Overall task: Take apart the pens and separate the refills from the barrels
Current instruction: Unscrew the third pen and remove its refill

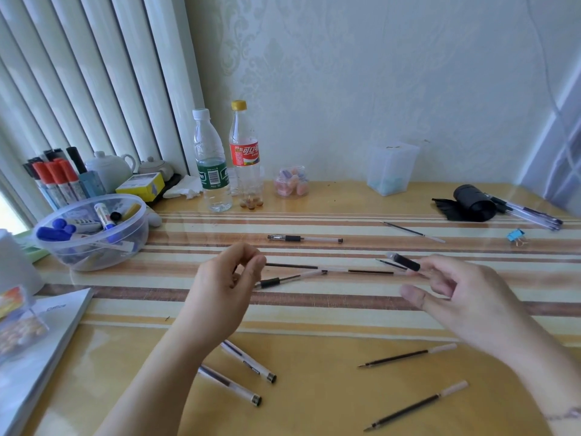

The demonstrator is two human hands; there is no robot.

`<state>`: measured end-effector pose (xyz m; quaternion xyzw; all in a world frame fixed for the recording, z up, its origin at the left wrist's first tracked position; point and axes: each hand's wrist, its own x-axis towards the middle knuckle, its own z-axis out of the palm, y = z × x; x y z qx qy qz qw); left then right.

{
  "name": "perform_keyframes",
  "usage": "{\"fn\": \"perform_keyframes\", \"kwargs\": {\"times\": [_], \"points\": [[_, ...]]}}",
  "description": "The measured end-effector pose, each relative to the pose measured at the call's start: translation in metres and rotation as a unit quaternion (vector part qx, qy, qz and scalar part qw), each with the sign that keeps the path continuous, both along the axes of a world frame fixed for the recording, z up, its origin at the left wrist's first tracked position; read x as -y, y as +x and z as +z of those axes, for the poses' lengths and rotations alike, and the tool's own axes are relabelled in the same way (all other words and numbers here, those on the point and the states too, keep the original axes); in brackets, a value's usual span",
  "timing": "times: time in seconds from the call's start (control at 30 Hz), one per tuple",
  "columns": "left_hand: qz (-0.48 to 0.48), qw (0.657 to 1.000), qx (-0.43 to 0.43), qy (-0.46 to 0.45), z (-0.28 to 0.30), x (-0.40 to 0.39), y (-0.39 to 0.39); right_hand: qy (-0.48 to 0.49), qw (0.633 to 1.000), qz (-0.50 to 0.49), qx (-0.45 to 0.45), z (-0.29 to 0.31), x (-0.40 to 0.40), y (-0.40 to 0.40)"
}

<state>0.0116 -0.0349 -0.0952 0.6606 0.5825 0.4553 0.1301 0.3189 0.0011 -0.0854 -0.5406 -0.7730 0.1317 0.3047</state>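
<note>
Mid-disassembly. Left hand (231,278) pinched on refill (292,266) end; right hand (452,289) loosely part-open, fingertips holding black grip section (405,262) — clear barrel (333,270) spans between hands, above surface (314,404). Next, likely: slide refill leftward free, drop barrel beside barrels near left wrist.

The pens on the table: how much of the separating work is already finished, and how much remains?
Done: two empty barrels lie near the left forearm, and two refills lie at lower right. In hand: the left hand pinches a refill end, while the right hand holds a black tip section. Left: one whole pen and a bundle of pens at far right.
</note>
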Motion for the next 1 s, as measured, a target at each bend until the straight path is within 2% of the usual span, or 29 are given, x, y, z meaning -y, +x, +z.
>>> {"fn": "perform_keyframes", "kwargs": {"times": [0.07,0.13,0.3,0.53,0.63,0.73,0.87,1.0], "points": [[-0.030,1.000,0.008,-0.005,-0.001,0.002,0.010,-0.015,0.995,0.040,-0.087,-0.001,0.003,-0.010],[-0.060,0.998,0.000,-0.012,-0.004,0.005,0.021,-0.028,0.992,0.078,-0.098,-0.007,0.007,-0.022],[-0.081,0.996,-0.023,-0.038,-0.010,0.005,0.027,-0.023,0.995,0.091,-0.031,-0.010,0.011,-0.032],[0.004,0.999,-0.033,-0.037,-0.004,0.000,0.002,-0.036,0.994,0.030,0.094,-0.021,-0.007,-0.016],[0.008,0.999,-0.040,-0.035,-0.003,0.000,0.005,-0.064,0.985,0.021,0.161,-0.020,-0.006,-0.020],[-0.002,0.999,-0.040,-0.035,-0.006,-0.001,0.006,-0.063,0.988,-0.005,0.142,-0.018,-0.007,-0.020],[-0.008,0.998,-0.038,-0.045,-0.007,0.001,0.007,-0.063,0.996,-0.045,0.040,-0.008,-0.012,-0.019],[-0.005,0.998,-0.037,-0.048,-0.006,-0.001,0.009,-0.101,0.990,-0.053,0.084,0.003,-0.026,-0.027]]}}
